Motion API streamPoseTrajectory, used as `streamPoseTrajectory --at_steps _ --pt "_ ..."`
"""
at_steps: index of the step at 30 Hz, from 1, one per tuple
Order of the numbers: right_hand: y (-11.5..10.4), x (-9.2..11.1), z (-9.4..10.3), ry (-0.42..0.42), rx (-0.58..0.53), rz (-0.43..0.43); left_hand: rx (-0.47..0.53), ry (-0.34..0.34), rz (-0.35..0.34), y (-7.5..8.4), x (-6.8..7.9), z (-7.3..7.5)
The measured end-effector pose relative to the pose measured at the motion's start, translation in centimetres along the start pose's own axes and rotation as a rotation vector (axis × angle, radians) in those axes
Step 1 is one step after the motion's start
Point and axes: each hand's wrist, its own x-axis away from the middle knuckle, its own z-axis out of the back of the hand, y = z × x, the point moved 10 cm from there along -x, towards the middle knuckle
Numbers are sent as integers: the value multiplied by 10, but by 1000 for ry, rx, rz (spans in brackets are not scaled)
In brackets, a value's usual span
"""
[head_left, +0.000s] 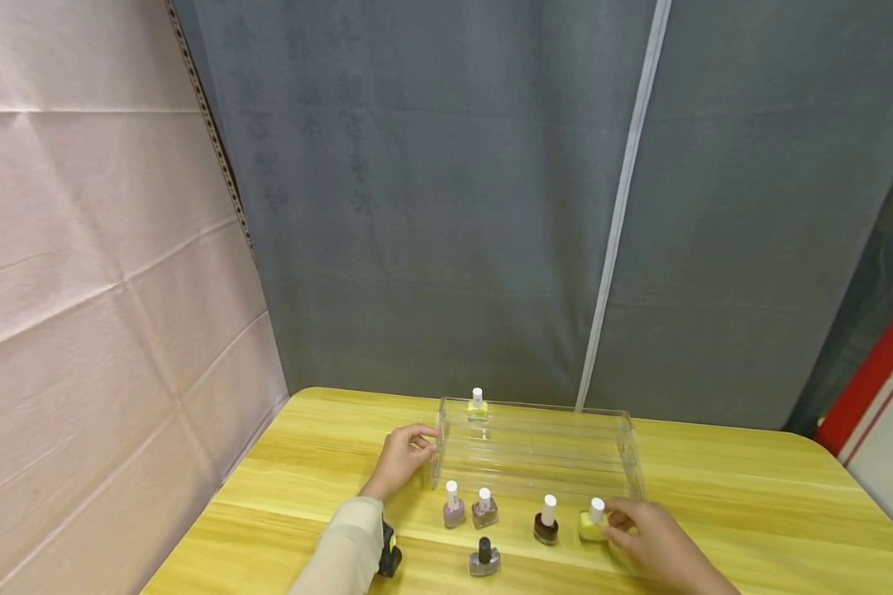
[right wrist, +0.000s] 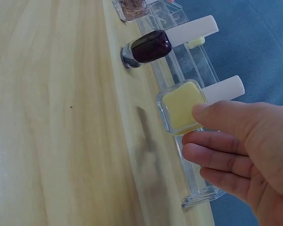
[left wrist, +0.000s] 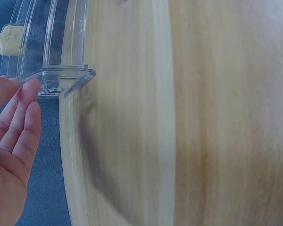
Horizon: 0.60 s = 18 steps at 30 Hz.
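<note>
A clear stepped rack point(head_left: 536, 450) stands near the table's back edge. My left hand point(head_left: 402, 457) pinches its left end panel between thumb and fingertips, closer in the left wrist view. A white-capped yellow nail polish bottle point(head_left: 477, 409) sits on the rack's top step at left. In front of the rack's right end, my right hand point(head_left: 643, 533) pinches another yellow nail polish bottle point(right wrist: 181, 106), thumb against its glass. Left of it stand a dark nail polish bottle point(head_left: 546, 530), a glittery one point(head_left: 484, 516) and a lilac one point(head_left: 454, 514), all white-capped.
Nearer the front stands a greyish nail polish bottle point(head_left: 484, 564) with a black cap. The wood-patterned table point(head_left: 268, 496) meets a grey curtain point(head_left: 432, 207) behind and pale cloth point(head_left: 104, 289) at left. A black device point(head_left: 390, 552) is on my left wrist.
</note>
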Motion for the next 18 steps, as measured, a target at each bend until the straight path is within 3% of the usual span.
streamPoseTrajectory --at_steps 7,15,18 --pt "-6 0 6 6 33 36 11 4 10 -1 1 1" --pt "-9 -3 17 54 83 14 45 -7 -14 34 11 5" --pt "-11 -4 21 63 91 6 37 -15 -10 39 13 6"
